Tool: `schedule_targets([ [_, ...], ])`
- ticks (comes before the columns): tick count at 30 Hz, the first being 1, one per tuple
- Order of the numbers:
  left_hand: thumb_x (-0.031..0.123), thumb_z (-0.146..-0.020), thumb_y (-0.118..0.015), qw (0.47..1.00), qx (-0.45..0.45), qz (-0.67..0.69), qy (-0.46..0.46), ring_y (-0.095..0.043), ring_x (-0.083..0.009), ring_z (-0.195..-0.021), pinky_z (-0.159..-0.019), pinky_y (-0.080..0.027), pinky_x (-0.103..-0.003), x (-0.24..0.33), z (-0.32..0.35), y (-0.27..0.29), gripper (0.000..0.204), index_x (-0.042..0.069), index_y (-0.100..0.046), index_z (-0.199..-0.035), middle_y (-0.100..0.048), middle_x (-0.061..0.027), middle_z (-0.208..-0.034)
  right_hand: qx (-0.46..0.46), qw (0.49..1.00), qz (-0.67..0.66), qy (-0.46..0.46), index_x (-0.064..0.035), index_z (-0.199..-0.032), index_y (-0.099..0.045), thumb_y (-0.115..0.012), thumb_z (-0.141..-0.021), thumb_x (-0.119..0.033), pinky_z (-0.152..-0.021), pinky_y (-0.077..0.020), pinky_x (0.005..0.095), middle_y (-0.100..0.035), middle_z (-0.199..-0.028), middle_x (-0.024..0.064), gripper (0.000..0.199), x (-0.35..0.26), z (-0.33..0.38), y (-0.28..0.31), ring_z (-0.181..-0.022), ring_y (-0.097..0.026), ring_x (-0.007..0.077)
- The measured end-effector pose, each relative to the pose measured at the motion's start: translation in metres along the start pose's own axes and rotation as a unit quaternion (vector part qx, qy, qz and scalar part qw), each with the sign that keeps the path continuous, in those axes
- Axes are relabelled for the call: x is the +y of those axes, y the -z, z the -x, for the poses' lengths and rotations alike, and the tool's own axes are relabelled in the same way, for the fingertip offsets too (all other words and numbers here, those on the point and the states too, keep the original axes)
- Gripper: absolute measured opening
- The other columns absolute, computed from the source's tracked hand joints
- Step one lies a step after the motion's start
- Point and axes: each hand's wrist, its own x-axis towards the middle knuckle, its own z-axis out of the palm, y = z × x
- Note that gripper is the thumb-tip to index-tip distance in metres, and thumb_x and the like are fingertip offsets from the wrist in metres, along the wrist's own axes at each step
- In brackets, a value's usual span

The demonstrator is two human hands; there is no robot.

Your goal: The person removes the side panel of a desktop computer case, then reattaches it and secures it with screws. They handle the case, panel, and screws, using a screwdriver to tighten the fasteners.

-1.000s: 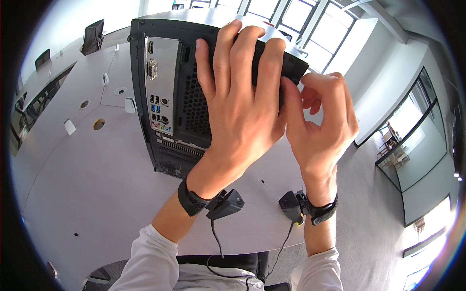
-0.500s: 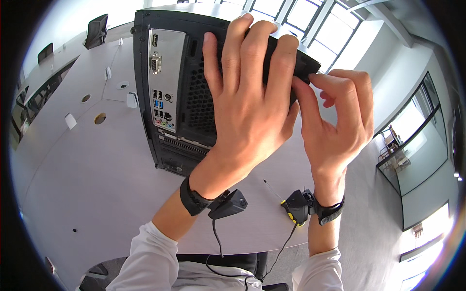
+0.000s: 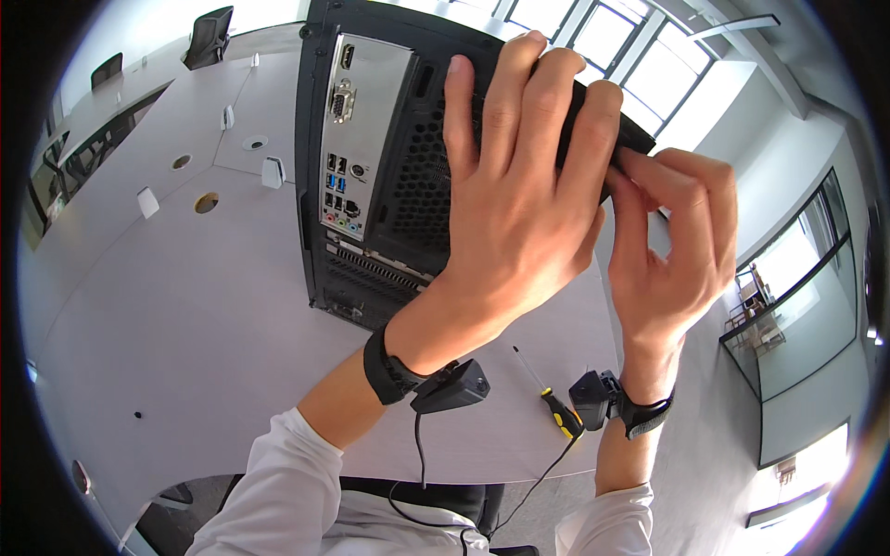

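A black computer tower case (image 3: 320, 269) stands on the table, its rear side with the silver port plate (image 3: 375, 83) and honeycomb vent facing me. My left hand (image 3: 524, 195) lies across that rear side, fingers spread and stretched up toward the top edge; its thumb tip is hidden by the case's right edge. At the case's right corner, my right hand (image 3: 672, 236) has thumb and forefinger pinched together against the dark edge. What sits between those fingertips is hidden. Both wrists carry black straps with small black devices.
A yellow-and-black screwdriver (image 3: 561, 412) lies near the table's front edge, close to my right wrist. Cables hang from the wrist devices into my lap. A small black piece (image 3: 138, 414) rests on the table (image 3: 213, 324) at left. Office chairs (image 3: 209, 37) stand far back.
The whole scene has shifted slightly right in view, with the case and both hands together. My right fingers stay pinched at the corner, and my left hand remains spread on the case.
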Motion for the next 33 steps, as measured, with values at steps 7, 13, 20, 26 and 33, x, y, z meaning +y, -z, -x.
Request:
schedule_targets([
  [7,0.006,-0.071,-0.075,1.000,0.008,-0.007,0.006,-0.049,-0.0398,-0.135,-0.116,-0.026,-0.066,0.002,-0.001,-0.001,0.053,0.003,-0.062,-0.122,-0.054,-0.0177,-0.133,-0.032,0.996,-0.014,-0.081,-0.0048,-0.093,-0.072,-0.086,-0.068,0.004,-0.059,-0.0499,0.0286,-0.062,-0.090,0.0053,0.030,-0.004,-0.003,0.005,-0.072,-0.059,0.0157],
  [13,0.009,-0.073,-0.074,1.000,-0.009,0.004,0.029,-0.050,-0.0385,-0.135,-0.117,-0.027,-0.065,0.004,0.001,0.003,0.049,0.003,-0.063,-0.120,-0.055,-0.0178,-0.131,-0.037,0.999,-0.004,0.028,-0.0046,-0.099,-0.076,-0.078,-0.073,0.012,-0.060,-0.0497,0.0294,-0.061,-0.090,0.0059,0.031,0.001,-0.002,0.006,-0.071,-0.060,0.0169],
  [20,0.008,-0.071,-0.074,1.000,-0.001,-0.001,0.013,-0.049,-0.0382,-0.135,-0.116,-0.030,-0.065,0.001,-0.003,0.002,0.048,0.002,-0.063,-0.118,-0.055,-0.0181,-0.130,-0.042,0.994,0.009,-0.105,-0.0055,-0.080,-0.065,-0.086,-0.069,0.003,-0.051,-0.0394,0.0271,-0.057,-0.082,0.0033,0.025,-0.004,-0.002,0.002,-0.062,-0.050,0.0115],
  [26,0.009,-0.072,-0.074,0.999,-0.019,0.013,0.035,-0.049,-0.0372,-0.135,-0.116,-0.030,-0.064,0.003,0.004,0.003,0.046,0.002,-0.063,-0.116,-0.055,-0.0172,-0.129,-0.012,0.990,-0.073,-0.123,-0.0058,-0.088,-0.072,-0.084,-0.069,0.005,-0.052,-0.0415,0.0250,-0.060,-0.086,0.0040,0.025,-0.008,-0.002,0.006,-0.064,-0.054,0.0117],
  [33,0.009,-0.071,-0.076,0.981,0.187,-0.029,-0.045,-0.050,-0.0371,-0.134,-0.117,-0.028,-0.064,-0.011,-0.014,-0.033,0.047,0.001,-0.063,-0.115,-0.056,-0.0172,-0.127,-0.069,0.998,-0.012,-0.005,-0.0026,-0.096,-0.076,-0.077,-0.076,0.014,-0.055,-0.0472,0.0285,-0.064,-0.088,0.0062,0.026,0.001,-0.006,0.011,-0.069,-0.061,0.0136],
])
